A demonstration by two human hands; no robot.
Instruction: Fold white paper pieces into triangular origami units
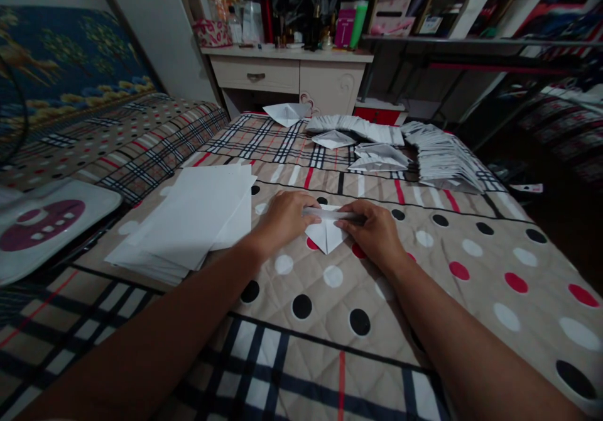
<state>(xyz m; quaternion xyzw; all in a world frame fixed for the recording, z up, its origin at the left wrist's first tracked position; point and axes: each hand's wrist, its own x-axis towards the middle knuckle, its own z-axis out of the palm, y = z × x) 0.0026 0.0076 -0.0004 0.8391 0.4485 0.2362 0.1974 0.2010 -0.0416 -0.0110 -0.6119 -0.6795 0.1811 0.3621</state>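
Observation:
A white sheet of paper (326, 234), partly folded with a point toward me, lies on the dotted bed cover (424, 283). My left hand (282, 220) presses its left side, fingers curled down on the top fold. Closed the same way on the top edge, my right hand (374, 232) holds its right side. A stack of flat white sheets (188, 220) lies just left of my left hand.
Several folded paper pieces (377, 157) and a long row of them (443, 157) lie at the far side of the bed. A cluttered dresser (287, 75) and shelves (471, 6) stand behind. A white pad (42, 226) rests at the left.

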